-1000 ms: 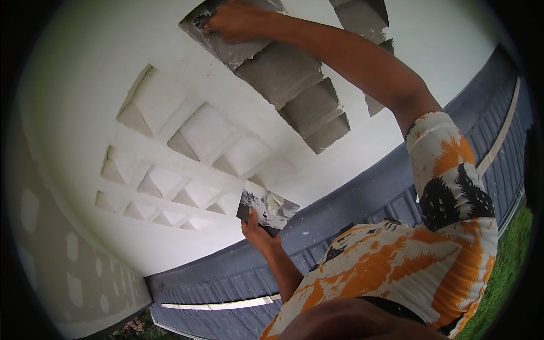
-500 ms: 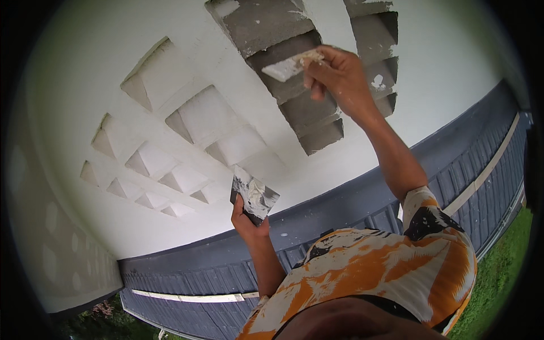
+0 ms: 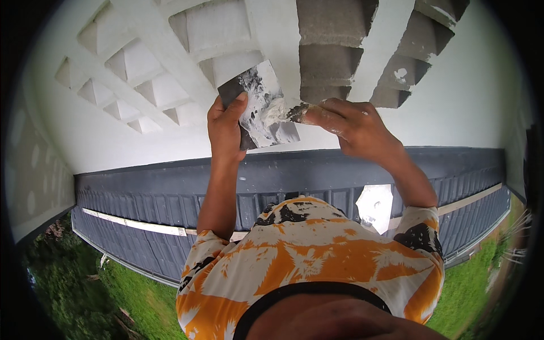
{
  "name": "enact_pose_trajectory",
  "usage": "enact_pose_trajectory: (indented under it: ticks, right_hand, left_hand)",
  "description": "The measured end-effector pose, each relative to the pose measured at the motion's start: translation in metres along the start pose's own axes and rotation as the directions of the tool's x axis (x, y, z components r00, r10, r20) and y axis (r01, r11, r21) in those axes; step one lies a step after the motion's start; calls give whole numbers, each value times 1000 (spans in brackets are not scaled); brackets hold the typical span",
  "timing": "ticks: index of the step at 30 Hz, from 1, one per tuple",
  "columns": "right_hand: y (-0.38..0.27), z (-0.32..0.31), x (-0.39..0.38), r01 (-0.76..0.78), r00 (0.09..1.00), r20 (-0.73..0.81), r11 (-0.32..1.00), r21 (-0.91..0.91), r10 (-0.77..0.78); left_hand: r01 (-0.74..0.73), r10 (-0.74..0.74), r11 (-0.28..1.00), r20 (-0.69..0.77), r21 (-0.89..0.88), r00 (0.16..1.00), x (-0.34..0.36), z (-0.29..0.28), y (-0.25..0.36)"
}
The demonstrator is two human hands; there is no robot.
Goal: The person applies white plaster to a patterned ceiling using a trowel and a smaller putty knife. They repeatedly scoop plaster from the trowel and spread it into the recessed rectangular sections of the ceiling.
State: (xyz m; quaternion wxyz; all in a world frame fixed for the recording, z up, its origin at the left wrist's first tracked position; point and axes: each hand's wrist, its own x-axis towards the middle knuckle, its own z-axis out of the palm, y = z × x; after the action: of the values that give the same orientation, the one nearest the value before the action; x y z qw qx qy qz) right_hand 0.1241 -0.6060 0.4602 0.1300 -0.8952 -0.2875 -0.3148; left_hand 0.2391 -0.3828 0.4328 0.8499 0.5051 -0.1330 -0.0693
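Observation:
My left hand [image 3: 225, 129] grips a flat dark plate [image 3: 231, 90] by its edge, with the thumb on top. White paste [image 3: 263, 102] is smeared across the plate, thicker toward its right side. My right hand [image 3: 362, 129] pinches a small putty knife [image 3: 297, 113], whose blade reaches into the paste on the plate. Much of the knife is hidden by paste and fingers, and the fingers carry white smears. Beyond both hands stands a white wall [image 3: 275, 34] with rows of recesses: smooth white recesses [image 3: 218, 25] on the left, rough grey recesses [image 3: 331, 62] on the right.
Below the wall runs a dark grey flashing [image 3: 317, 164] and a ribbed dark roof [image 3: 153, 198]. A long batten [image 3: 136, 225] lies along the roof, and a white patch [image 3: 375, 207] shows near my right elbow. Another wall [image 3: 42, 153] closes the left side. Grass [image 3: 139, 286] lies beyond the roof edge.
My right hand has come down from the grey recesses to the plate, bringing the putty knife into the paste. My view has turned, and the plate is now higher in it.

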Motion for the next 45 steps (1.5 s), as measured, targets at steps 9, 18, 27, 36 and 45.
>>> enact_pose_trajectory:
  ticks: [9,18,27,36,45]
  right_hand:
    - [-3,-9,17,116,971,218,989,-88,-94]
    - [14,14,22,132,988,86,989,-67,-126]
    - [11,42,-5,-458,676,560,-323,828,478]
    - [14,70,-10,-131,898,-206,682,719,389]
    - [35,34,-29,-152,979,-132,987,46,156]
  left_hand:
    - [-29,31,998,-56,50,998,-1,-3,-1]
    - [-34,35,989,-7,142,999,2,-9,-6]
    - [-252,219,943,-164,-215,962,10,-19,-27]
    - [78,-141,876,-97,-477,985,7,-10,-59]
    - [3,-51,948,-141,-317,989,6,-13,-41]
